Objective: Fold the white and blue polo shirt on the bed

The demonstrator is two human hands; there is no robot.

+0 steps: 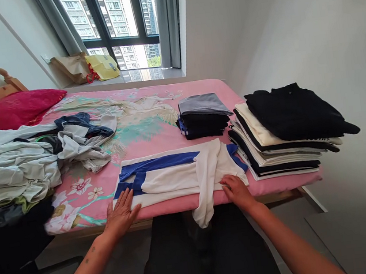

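A white and blue long-sleeved shirt (pixel 171 178) lies partly folded along the front edge of the bed. One white sleeve (pixel 205 183) crosses it and hangs over the edge. My left hand (pixel 121 210) rests flat on the shirt's blue and white left end, fingers stretched out. At the other end, my right hand (pixel 236 189) lies on the white cloth below the blue collar, its fingers slightly bent and apart. Neither hand grips the cloth visibly. Just behind the shirt is a small stack of folded dark clothes (pixel 205 123) with a grey piece (pixel 204 104) on top.
A tall stack of folded black and white clothes (pixel 282 156) stands at the bed's right corner. Loose, crumpled clothes (pixel 16 166) cover the left side. A red pillow (pixel 16 108) lies by the headboard. Bags (pixel 103 67) sit on the windowsill. The flowered pink sheet (pixel 143 137) shows between them.
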